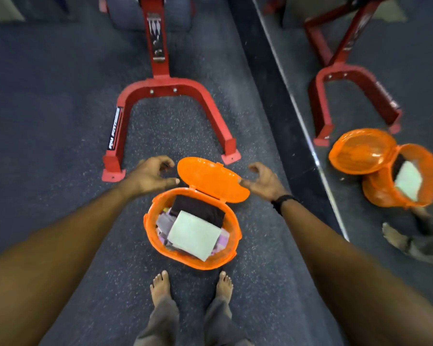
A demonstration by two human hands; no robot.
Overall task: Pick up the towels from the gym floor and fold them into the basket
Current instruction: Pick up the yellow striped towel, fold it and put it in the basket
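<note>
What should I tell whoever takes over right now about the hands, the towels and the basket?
Left hand and right hand: both empty, fingers loosely curled, either side of the orange plastic basket's hinged lid, which stands open.
Round orange plastic basket sits on the floor by the bare feet.
Done: folded pale green towel on top, folded black towel behind it, purple cloth beneath.
Left: no loose towels in view; probably close the lid.

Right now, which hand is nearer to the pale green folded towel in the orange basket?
Left, narrowly. The left hand hovers up-left of the pale green folded towel, beside the basket's open orange lid; the right hand hovers up-right, slightly farther.
</note>
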